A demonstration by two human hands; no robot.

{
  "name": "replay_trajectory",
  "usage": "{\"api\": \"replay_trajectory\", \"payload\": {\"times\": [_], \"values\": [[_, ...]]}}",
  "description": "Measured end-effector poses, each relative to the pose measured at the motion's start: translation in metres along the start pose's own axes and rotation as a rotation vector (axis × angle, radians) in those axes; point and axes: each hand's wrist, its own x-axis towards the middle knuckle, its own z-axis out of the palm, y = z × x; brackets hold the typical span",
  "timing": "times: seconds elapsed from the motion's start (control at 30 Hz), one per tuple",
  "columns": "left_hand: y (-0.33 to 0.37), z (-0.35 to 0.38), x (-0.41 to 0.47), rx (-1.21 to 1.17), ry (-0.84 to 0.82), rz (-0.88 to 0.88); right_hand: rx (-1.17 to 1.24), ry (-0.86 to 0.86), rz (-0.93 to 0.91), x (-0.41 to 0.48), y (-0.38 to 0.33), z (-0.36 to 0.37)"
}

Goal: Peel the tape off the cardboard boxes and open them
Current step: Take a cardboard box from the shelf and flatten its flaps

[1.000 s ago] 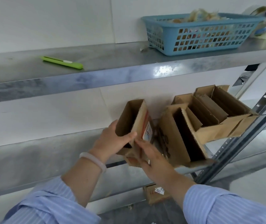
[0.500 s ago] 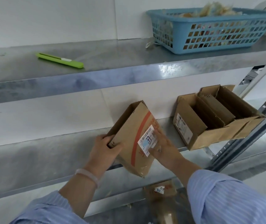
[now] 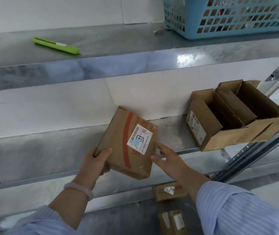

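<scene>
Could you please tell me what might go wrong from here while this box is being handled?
The box is tilted past the shelf edge, gripped only at one corner by the left hand while the right hand is open beside it; it could slip and drop. The opened boxes on the right overhang the same shelf, so a bump might knock them off.

The box (image 3: 115,150) in my left hand (image 3: 95,162): brown cardboard, matt, scuffed along the lower edge. Its label (image 3: 139,140): white paper, smooth. The open boxes (image 3: 203,119): same matt cardboard, torn patches on the flaps. Upper shelf (image 3: 101,68): mottled grey sheet metal, glossy, one glare spot. Basket (image 3: 228,33): blue plastic lattice. Cutter (image 3: 55,45): smooth green plastic. My sleeve (image 3: 245,211): striped woven cloth. Bangle (image 3: 80,189): pale, smooth.
</scene>
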Motion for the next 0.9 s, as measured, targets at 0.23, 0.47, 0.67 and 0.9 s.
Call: {"api": "replay_trajectory", "payload": {"times": [0.23, 0.47, 0.67, 0.9], "values": [[-0.028, -0.011, -0.010, -0.221, 0.163, -0.096, 0.049, -0.071, -0.028, -0.007, 0.001, 0.025], [-0.050, -0.018, 0.004, -0.069, 0.195, -0.106, -0.058, -0.113, -0.062, -0.014, -0.010, 0.045], [-0.051, -0.036, 0.010, 0.268, 0.102, 0.168, -0.076, 0.019, 0.055, -0.028, 0.000, 0.061], [-0.089, -0.013, -0.052, 0.804, -0.147, 1.080, -0.038, 0.118, 0.345, -0.070, 0.111, 0.098]]}}
